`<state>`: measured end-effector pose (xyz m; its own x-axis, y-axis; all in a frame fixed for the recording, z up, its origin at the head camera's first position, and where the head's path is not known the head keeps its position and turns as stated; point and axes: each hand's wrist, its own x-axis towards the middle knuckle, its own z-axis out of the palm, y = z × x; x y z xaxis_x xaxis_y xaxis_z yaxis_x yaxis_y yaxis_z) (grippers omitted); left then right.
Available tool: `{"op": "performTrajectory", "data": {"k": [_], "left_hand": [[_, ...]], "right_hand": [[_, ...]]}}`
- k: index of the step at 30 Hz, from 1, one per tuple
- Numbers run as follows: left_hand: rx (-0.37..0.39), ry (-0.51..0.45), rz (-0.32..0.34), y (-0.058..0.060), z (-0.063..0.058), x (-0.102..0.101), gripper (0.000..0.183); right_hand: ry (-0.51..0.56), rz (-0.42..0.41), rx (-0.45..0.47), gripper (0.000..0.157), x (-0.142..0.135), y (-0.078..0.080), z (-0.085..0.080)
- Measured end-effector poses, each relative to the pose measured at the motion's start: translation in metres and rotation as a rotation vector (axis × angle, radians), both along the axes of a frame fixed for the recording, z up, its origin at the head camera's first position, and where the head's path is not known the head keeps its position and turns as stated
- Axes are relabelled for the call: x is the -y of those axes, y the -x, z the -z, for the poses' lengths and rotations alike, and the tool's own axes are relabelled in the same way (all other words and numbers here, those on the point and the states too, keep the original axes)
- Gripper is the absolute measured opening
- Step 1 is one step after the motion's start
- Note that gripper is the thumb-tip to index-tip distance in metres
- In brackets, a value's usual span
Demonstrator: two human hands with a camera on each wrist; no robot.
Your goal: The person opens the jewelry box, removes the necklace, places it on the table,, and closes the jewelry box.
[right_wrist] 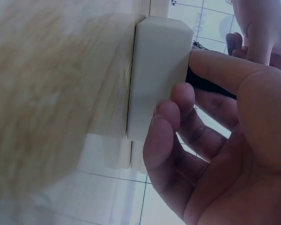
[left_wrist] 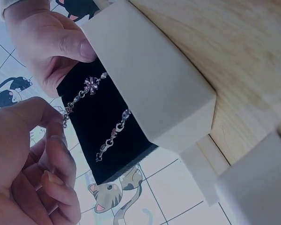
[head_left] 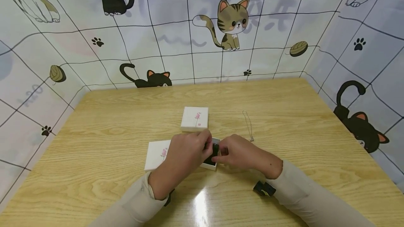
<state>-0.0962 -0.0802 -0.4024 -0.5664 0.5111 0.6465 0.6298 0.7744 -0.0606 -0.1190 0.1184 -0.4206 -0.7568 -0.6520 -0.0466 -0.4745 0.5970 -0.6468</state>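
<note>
An open white gift box [head_left: 208, 166] stands between the hands, its black velvet pad [left_wrist: 84, 140] tilted up out of the box. Across the pad lies a silver bracelet [left_wrist: 91, 86] with a purple flower and small coloured stones. My left hand [head_left: 187, 151] pinches one end of this bracelet at the pad's edge. My right hand [head_left: 240, 152] grips the pad between thumb and fingers beside the box wall, seen close up in the right wrist view. The pad hides the bracelet's middle part in the head view.
A white lid with a pink flower [head_left: 156, 155] lies left of the open box, partly behind the left forearm. Another white flower-printed box [head_left: 194, 117] stands behind. To the right, a thin silver necklace [head_left: 248, 125] lies on the wooden table [head_left: 284, 115]. Cat-printed sheets surround the table.
</note>
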Motion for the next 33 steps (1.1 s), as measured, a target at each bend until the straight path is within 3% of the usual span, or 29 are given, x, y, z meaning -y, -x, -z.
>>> {"op": "performTrajectory", "data": {"k": [13,25,33], "left_hand": [[0.042,0.013,-0.045,0.0002,-0.0031,0.0023,0.013],[0.065,0.040,-0.021,-0.0019,-0.0027,0.0023,0.013],[0.206,0.044,-0.016,-0.0017,-0.0063,0.0058,0.013]], "right_hand": [[0.018,0.001,0.019,0.030,0.0000,-0.0010,0.0012],[0.017,-0.001,0.026,0.030,-0.0008,-0.0010,0.0027],[0.043,-0.015,0.049,0.027,-0.0009,-0.0004,0.0017]]}}
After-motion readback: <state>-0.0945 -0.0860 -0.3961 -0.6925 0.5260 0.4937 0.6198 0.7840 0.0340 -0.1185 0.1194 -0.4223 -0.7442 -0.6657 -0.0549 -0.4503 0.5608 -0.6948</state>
